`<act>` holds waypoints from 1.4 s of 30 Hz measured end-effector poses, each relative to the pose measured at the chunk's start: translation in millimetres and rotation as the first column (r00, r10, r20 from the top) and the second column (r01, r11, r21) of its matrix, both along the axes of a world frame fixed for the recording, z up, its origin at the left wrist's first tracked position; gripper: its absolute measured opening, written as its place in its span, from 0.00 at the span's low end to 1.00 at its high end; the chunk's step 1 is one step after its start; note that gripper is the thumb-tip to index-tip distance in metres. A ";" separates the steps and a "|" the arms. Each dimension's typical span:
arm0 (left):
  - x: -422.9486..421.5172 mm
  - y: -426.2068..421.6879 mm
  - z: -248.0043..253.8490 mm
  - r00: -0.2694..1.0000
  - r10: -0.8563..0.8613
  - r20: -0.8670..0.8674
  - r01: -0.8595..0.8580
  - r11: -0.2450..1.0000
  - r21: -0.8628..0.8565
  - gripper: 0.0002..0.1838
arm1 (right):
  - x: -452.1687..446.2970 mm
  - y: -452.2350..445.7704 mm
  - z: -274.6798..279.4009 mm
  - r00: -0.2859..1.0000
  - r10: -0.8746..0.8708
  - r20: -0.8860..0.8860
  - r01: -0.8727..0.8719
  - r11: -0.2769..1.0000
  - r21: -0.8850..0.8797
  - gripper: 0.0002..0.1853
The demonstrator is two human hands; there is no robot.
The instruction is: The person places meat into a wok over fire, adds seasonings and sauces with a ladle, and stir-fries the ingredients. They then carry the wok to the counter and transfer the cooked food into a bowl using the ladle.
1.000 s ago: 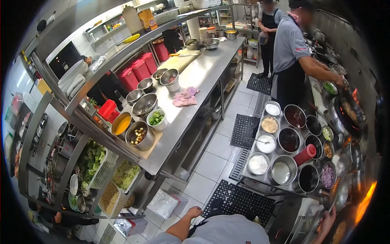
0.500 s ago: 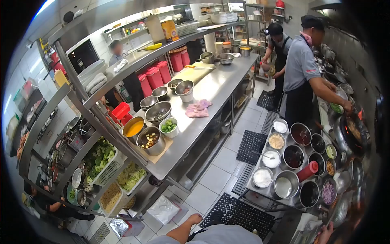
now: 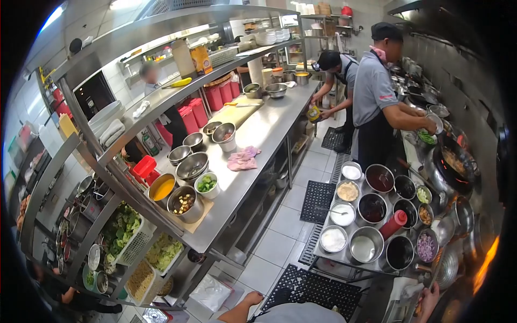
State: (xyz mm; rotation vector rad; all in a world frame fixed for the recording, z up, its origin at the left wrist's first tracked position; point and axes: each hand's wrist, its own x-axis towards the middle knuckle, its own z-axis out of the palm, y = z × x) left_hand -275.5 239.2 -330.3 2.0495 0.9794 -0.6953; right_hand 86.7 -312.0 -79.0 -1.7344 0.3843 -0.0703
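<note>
My left hand (image 3: 252, 298) hangs low over the floor, its fingers curled in, with no object showing in it. At the lower right edge, my right hand (image 3: 428, 299) is partly cut off beside the stove. Its fingers are bent, and what they grip is hidden. Beside it lie a white cloth (image 3: 399, 289) and a mesh strainer (image 3: 447, 268). Tall orange flames (image 3: 488, 264) rise past that hand. In front of me, a steel stand carries a red squeeze bottle (image 3: 393, 224), a pot of chopped purple onion (image 3: 426, 245) and several pots of sauces and white powders.
A co-worker in a cap (image 3: 377, 97) works at a wok (image 3: 453, 161); another person (image 3: 336, 81) bends behind, holding a jar (image 3: 313, 113). The long steel counter (image 3: 253, 177) holds bowls and a pink cloth (image 3: 243, 159). Black rubber mats (image 3: 315, 290) cover the tiles.
The view has shifted a little. Flames have appeared at the right edge. The far person has bent lower with the jar. My left hand still hangs curled.
</note>
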 end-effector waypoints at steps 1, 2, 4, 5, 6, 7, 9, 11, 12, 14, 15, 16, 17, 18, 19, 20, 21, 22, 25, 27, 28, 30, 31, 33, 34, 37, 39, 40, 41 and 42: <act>2.4 0.6 1.9 0.999 0.021 0.026 -0.021 1.000 0.004 0.21 | -2.6 0.4 2.8 1.000 0.005 -0.003 -0.005 1.000 0.027 0.28; 3.7 0.5 3.0 0.998 0.039 0.049 -0.039 0.999 0.005 0.21 | -5.6 0.9 6.5 1.000 0.008 -0.008 -0.007 0.999 0.053 0.28; 6.4 3.9 -0.4 0.998 0.022 0.064 -0.023 1.000 0.017 0.22 | -6.9 9.7 12.0 0.999 0.006 -0.045 -0.007 1.000 -0.003 0.29; 5.8 4.6 -3.5 0.997 0.003 0.083 -0.006 1.000 0.025 0.22 | -11.6 18.9 22.0 0.997 0.002 -0.081 -0.007 0.998 -0.061 0.30; 4.2 5.0 -6.2 0.996 -0.064 0.068 0.063 0.998 0.016 0.22 | -16.4 30.9 29.9 0.996 -0.019 -0.085 0.017 1.000 -0.027 0.31; 5.2 6.8 -11.0 0.997 0.079 0.003 -0.078 0.992 -0.098 0.22 | -10.8 20.5 12.9 0.998 -0.008 -0.058 0.009 1.000 0.020 0.32; 19.9 4.1 13.3 0.949 0.259 -0.182 -0.303 0.908 -0.290 0.25 | -19.5 35.4 27.1 1.000 -0.010 -0.013 0.011 0.990 0.138 0.31; 19.3 6.9 -4.1 0.957 0.182 -0.227 -0.266 0.864 -0.427 0.24 | -28.3 54.9 50.2 1.000 0.014 -0.018 -0.013 0.997 0.071 0.29; 25.4 12.9 -10.1 0.964 0.120 -0.238 -0.221 0.860 -0.461 0.24 | -32.3 65.7 63.2 0.999 -0.030 -0.046 0.028 0.999 -0.044 0.30; 50.1 9.7 -16.4 0.973 -0.018 -0.232 -0.097 0.874 -0.476 0.24 | -27.9 69.1 56.8 0.997 -0.052 -0.051 0.051 0.999 -0.012 0.30; 66.7 4.2 -17.9 0.970 -0.062 -0.236 -0.061 0.875 -0.480 0.24 | -26.1 69.4 53.3 0.997 -0.057 -0.049 0.058 0.998 0.025 0.30; 80.1 0.3 -18.3 0.969 -0.103 -0.225 -0.017 0.879 -0.477 0.24 | -24.9 65.1 48.2 0.995 -0.091 -0.041 0.092 0.995 0.029 0.30; 92.8 -3.9 -16.2 0.967 -0.135 -0.214 0.018 0.881 -0.473 0.24 | -23.5 64.3 47.4 0.996 -0.059 -0.059 0.063 0.996 0.062 0.30; 101.8 -5.4 -12.6 0.966 -0.162 -0.200 0.050 0.881 -0.471 0.24 | -23.2 65.0 48.6 0.997 -0.020 -0.078 0.028 0.995 0.095 0.30; 111.4 -7.0 -9.5 0.965 -0.183 -0.189 0.075 0.881 -0.468 0.24 | -25.4 67.5 51.3 0.997 -0.038 -0.072 0.047 0.991 0.128 0.30; 119.0 -8.6 -6.2 0.963 -0.213 -0.163 0.116 0.879 -0.462 0.24 | -25.3 69.7 52.3 0.996 -0.051 -0.071 0.060 0.990 0.129 0.30; 128.8 -10.9 -3.5 0.961 -0.222 -0.164 0.124 0.878 -0.462 0.23 | -24.5 71.2 52.4 0.996 -0.058 -0.068 0.067 0.989 0.130 0.30; 136.1 -12.8 -0.5 0.959 -0.237 -0.155 0.143 0.877 -0.458 0.23 | -23.7 74.3 53.1 0.996 -0.064 -0.065 0.073 0.988 0.133 0.30; 154.7 -15.7 7.1 0.953 -0.276 -0.127 0.193 0.872 -0.449 0.23 | -22.6 73.1 54.7 0.994 -0.068 -0.081 0.078 0.988 0.132 0.31; 162.0 -17.3 8.4 0.948 -0.297 -0.116 0.217 0.868 -0.447 0.23 | -22.1 73.3 58.1 0.995 -0.054 -0.078 0.066 0.985 0.159 0.31; 164.2 -18.0 9.2 0.945 -0.308 -0.115 0.228 0.866 -0.446 0.23 | -24.2 75.4 61.6 0.993 -0.068 -0.094 0.082 0.984 0.159 0.31; 168.2 -19.2 9.0 0.938 -0.329 -0.112 0.248 0.860 -0.446 0.23 | -26.8 77.5 67.4 0.990 -0.091 -0.110 0.107 0.982 0.156 0.30; 169.3 -19.8 9.3 0.935 -0.338 -0.111 0.257 0.858 -0.445 0.23 | -26.7 77.7 68.9 0.990 -0.075 -0.118 0.093 0.984 0.154 0.30; 173.3 -19.2 9.9 0.928 -0.355 -0.110 0.274 0.853 -0.444 0.23 | -26.3 77.9 70.3 0.991 -0.061 -0.120 0.080 0.985 0.155 0.30; 175.3 -19.8 10.0 0.926 -0.362 -0.107 0.282 0.851 -0.443 0.23 | -26.0 78.4 70.6 0.989 -0.083 -0.126 0.103 0.981 0.162 0.30; 177.9 -19.9 8.9 0.916 -0.388 -0.103 0.307 0.842 -0.444 0.22 | -26.6 80.8 77.8 0.987 -0.098 -0.127 0.122 0.972 0.202 0.28; 181.7 -20.2 8.6 0.911 -0.401 -0.096 0.322 0.837 -0.442 0.22 | -24.6 77.6 76.6 0.989 -0.092 -0.117 0.118 0.965 0.236 0.27; 182.2 -19.9 8.6 0.907 -0.410 -0.093 0.331 0.833 -0.443 0.22 | -21.4 70.0 67.7 0.992 -0.062 -0.106 0.093 0.941 0.324 0.24; 184.0 -19.6 8.3 0.903 -0.421 -0.089 0.342 0.827 -0.445 0.22 | -20.9 65.6 65.7 0.995 -0.033 -0.092 0.068 0.910 0.409 0.22; 186.1 -19.7 7.6 0.898 -0.431 -0.087 0.351 0.822 -0.448 0.22 | -22.9 62.0 64.0 0.995 -0.040 -0.091 0.074 0.911 0.406 0.22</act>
